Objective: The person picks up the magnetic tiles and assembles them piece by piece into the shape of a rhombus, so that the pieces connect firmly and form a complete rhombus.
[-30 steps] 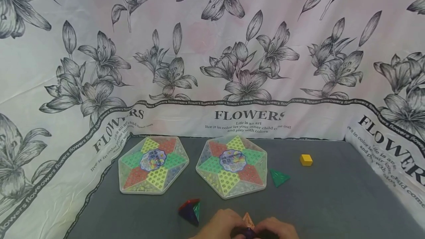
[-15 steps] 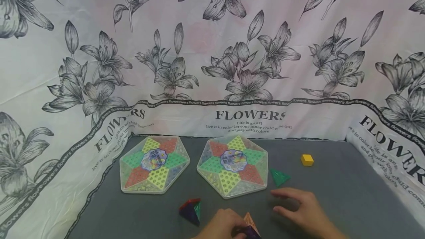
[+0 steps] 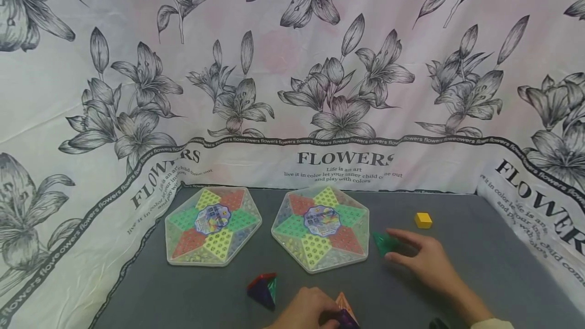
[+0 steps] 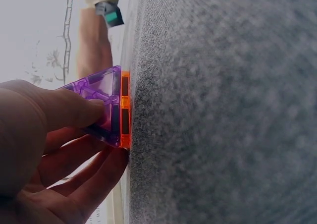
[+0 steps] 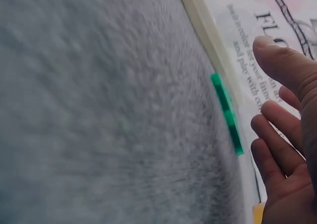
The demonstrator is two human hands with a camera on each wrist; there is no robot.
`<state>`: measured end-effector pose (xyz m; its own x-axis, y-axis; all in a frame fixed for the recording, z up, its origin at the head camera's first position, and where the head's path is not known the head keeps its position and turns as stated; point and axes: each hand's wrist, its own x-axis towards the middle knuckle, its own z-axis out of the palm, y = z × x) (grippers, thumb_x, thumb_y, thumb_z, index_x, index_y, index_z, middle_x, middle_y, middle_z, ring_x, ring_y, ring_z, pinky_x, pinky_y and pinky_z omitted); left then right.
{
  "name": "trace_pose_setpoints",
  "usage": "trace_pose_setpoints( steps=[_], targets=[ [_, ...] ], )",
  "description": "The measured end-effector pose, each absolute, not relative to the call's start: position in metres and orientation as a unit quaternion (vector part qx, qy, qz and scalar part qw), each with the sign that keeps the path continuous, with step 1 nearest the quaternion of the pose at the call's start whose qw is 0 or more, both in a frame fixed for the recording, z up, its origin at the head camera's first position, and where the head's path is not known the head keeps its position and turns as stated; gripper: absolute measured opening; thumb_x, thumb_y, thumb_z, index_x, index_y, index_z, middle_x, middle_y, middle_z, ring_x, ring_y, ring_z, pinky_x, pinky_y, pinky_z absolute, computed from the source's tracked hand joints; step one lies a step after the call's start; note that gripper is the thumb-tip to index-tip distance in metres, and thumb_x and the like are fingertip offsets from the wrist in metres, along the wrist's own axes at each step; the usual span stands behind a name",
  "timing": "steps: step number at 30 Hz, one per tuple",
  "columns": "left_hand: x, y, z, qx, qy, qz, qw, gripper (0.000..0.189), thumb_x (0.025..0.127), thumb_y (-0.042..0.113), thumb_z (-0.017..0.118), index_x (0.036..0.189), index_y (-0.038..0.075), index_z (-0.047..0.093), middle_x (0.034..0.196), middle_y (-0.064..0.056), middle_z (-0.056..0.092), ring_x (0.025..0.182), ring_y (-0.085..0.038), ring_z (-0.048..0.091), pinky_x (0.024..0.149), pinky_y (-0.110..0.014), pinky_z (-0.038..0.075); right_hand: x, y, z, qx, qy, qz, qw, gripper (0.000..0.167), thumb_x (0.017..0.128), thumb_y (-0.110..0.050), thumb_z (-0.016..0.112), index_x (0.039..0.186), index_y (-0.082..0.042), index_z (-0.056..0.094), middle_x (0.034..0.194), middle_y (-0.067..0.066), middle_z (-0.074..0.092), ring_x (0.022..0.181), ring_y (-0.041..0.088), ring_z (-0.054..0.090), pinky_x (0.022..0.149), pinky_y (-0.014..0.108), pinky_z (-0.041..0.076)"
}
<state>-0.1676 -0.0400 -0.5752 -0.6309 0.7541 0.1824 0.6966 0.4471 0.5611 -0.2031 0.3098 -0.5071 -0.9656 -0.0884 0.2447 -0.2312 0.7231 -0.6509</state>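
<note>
My left hand (image 3: pixel 307 309) pinches a purple triangular magnetic tile (image 4: pixel 99 83), which stands tilted up beside an orange triangular tile (image 3: pixel 343 302). In the left wrist view the orange tile lies edge-on on the grey surface, touching the purple one. Reaching forward, my right hand (image 3: pixel 425 258) has thumb and fingers spread at the right side of a flat green triangular tile (image 3: pixel 380 242). The right wrist view shows a gap between those fingers and the green tile. Left of my left hand stands a pyramid (image 3: pixel 262 291) of red, dark blue-purple and green tiles.
Two hexagonal clear boxes, a left one (image 3: pixel 173 248) and a right one (image 3: pixel 279 242), with star-patterned boards sit toward the back. A yellow cube (image 3: pixel 423 220) lies behind my right hand. Flower-printed cloth (image 3: pixel 256 166) walls the grey table (image 3: pixel 192 298) at back and sides.
My right hand has left the purple and orange tiles and moved right and forward to the green tile. My left hand stays put, and the purple tile shows more plainly.
</note>
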Motion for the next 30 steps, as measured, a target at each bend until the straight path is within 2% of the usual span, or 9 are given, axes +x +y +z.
trace_pose_setpoints(
  steps=[3,6,7,14,22,30],
  targets=[
    [-0.168,-0.04,-0.575,0.425,0.85,0.307,0.051,0.015,0.097,0.023,0.082,0.112,0.02,0.086,0.101,0.017,0.081,0.098,0.012,0.061,0.084,-0.012,0.05,-0.21,0.311,-0.51,0.084,-0.923,0.365,0.088,0.066,0.086,-0.045,0.094,0.144,-0.019,0.074,0.138,0.0,0.077,0.126,0.016,0.071,0.099,0.025,0.057],
    [-0.168,-0.039,-0.575,0.418,0.852,0.31,0.064,0.015,0.098,0.024,0.082,0.113,0.021,0.086,0.102,0.018,0.081,0.098,0.012,0.061,0.085,-0.012,0.051,-0.215,0.311,-0.513,0.082,-0.924,0.364,0.08,0.068,0.085,-0.046,0.094,0.144,-0.02,0.073,0.138,0.001,0.077,0.126,0.013,0.07,0.098,0.022,0.055],
    [-0.168,-0.039,-0.574,0.417,0.852,0.309,0.066,0.015,0.098,0.024,0.082,0.113,0.021,0.086,0.102,0.018,0.081,0.098,0.012,0.061,0.085,-0.013,0.051,-0.215,0.31,-0.513,0.081,-0.924,0.365,0.075,0.069,0.085,-0.046,0.095,0.144,-0.019,0.073,0.139,0.002,0.077,0.126,0.015,0.07,0.098,0.023,0.056],
    [-0.166,-0.04,-0.57,0.419,0.851,0.31,0.067,0.016,0.098,0.024,0.082,0.112,0.019,0.086,0.101,0.017,0.081,0.098,0.01,0.062,0.085,-0.014,0.051,-0.218,0.304,-0.518,0.084,-0.933,0.338,0.093,0.071,0.08,-0.046,0.098,0.142,-0.021,0.075,0.136,0.004,0.078,0.125,0.026,0.07,0.099,0.035,0.057],
    [-0.167,-0.04,-0.569,0.421,0.85,0.311,0.064,0.015,0.097,0.023,0.084,0.112,0.019,0.086,0.102,0.02,0.08,0.098,0.01,0.063,0.084,-0.014,0.052,-0.216,0.298,-0.52,0.088,-0.938,0.313,0.121,0.066,0.079,-0.034,0.1,0.138,-0.017,0.077,0.134,0.011,0.078,0.123,0.033,0.072,0.1,0.051,0.057],
    [-0.167,-0.041,-0.57,0.427,0.847,0.313,0.052,0.014,0.097,0.021,0.083,0.11,0.019,0.087,0.099,0.019,0.08,0.094,0.012,0.061,0.081,-0.01,0.049,-0.208,0.296,-0.515,0.086,-0.937,0.32,0.107,0.065,0.079,-0.034,0.1,0.138,-0.019,0.077,0.133,0.009,0.078,0.124,0.031,0.072,0.1,0.046,0.057]
  ],
)
